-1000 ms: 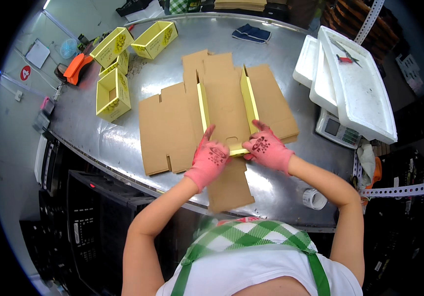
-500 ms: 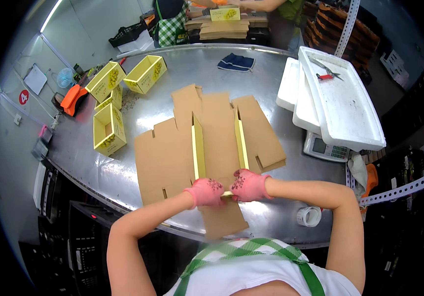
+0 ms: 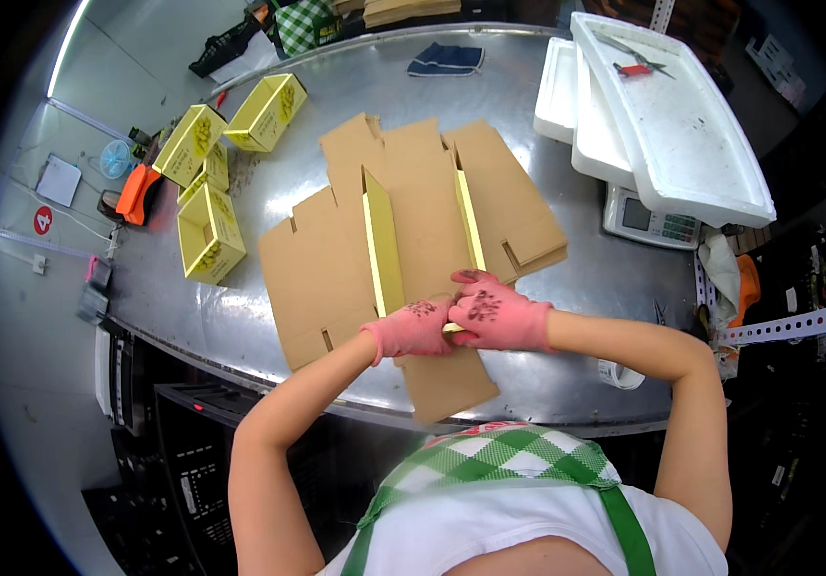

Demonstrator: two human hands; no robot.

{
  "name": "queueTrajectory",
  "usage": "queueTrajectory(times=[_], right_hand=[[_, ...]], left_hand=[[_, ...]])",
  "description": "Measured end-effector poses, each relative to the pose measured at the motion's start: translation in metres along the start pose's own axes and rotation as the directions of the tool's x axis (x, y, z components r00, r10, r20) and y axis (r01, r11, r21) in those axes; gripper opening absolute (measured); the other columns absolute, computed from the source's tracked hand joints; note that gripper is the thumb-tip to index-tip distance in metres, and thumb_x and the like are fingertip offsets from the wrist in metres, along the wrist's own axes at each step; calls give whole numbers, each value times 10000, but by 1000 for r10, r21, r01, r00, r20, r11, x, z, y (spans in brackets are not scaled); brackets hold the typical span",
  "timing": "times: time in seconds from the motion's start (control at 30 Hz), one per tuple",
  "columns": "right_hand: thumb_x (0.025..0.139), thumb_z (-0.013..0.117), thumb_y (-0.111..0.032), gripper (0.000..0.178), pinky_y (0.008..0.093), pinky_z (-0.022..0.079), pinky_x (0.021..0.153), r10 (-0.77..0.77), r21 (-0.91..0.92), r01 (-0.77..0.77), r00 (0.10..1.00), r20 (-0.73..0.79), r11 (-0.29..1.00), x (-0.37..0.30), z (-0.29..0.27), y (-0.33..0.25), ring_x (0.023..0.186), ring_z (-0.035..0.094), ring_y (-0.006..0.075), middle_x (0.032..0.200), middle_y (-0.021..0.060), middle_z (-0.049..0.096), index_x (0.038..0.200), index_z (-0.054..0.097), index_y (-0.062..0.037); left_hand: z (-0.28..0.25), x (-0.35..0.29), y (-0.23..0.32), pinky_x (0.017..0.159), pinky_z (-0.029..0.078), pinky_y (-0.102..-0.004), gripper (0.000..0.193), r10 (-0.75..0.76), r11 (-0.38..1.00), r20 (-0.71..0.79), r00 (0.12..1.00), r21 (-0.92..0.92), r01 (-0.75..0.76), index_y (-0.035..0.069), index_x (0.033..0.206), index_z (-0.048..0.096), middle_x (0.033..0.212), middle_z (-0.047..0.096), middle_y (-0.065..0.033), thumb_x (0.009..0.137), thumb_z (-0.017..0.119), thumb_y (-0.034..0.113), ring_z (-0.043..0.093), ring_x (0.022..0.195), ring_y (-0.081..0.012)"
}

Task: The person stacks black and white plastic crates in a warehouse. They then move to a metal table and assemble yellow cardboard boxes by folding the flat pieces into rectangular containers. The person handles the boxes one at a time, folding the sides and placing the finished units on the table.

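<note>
A brown cardboard box blank lies in front of me on top of other flat cardboard sheets. Two folded-up sides, the left panel and the right panel, stand upright with yellow outer faces. At the near end, my left hand, in a pink glove, is closed on the folded edge of the blank. Close against it, my right hand, also gloved in pink, pinches the same edge, its yellow face just showing between them. The fingertips are partly hidden. A cardboard flap sticks out toward me below the hands.
Several yellow folded boxes stand at the left of the metal table. White foam trays, with red-handled shears inside, rest over a scale at right. A blue cloth lies far back; a white roll-like object is by my right forearm.
My hands have come together at the near edge, the right one turning over toward the left. The view has tilted downward, so the scene sits higher in the picture.
</note>
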State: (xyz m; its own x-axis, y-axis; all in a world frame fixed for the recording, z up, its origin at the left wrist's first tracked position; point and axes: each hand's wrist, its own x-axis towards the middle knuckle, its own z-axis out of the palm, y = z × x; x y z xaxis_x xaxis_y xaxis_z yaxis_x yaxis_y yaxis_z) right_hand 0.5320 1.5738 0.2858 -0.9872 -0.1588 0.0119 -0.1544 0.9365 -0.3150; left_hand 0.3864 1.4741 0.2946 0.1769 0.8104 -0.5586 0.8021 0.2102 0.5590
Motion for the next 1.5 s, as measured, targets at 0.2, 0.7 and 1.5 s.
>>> queueTrajectory(times=[0.2,0.7,1.5], right_hand=[[779,443,-83,507,327,414,766,640,878,-149,740,-207,455,-32,36,25,858,495,222,1043,135,540,1270,329,-23],[740,394,65,712,406,451,761,428,751,-508,842,328,422,-28,18,25,939,545,367,1112,268,491,1368,89,-69],[718,525,-43,924,306,473,595,249,827,-520,848,469,213,-30,12,20,707,548,248,1310,287,255,1341,-153,38]], left_hand=[[11,15,-15,640,449,-339,665,-7,996,185,983,85,-9,121,1333,325,784,561,-166,692,493,69,551,707,-254],[-12,32,-10,626,458,-347,679,185,980,384,905,-7,-197,-43,1236,362,813,562,-174,569,479,8,572,730,-301],[-26,37,-6,839,398,-364,751,235,972,496,836,-104,-211,37,1270,345,1025,533,-186,583,629,144,504,977,-300]])
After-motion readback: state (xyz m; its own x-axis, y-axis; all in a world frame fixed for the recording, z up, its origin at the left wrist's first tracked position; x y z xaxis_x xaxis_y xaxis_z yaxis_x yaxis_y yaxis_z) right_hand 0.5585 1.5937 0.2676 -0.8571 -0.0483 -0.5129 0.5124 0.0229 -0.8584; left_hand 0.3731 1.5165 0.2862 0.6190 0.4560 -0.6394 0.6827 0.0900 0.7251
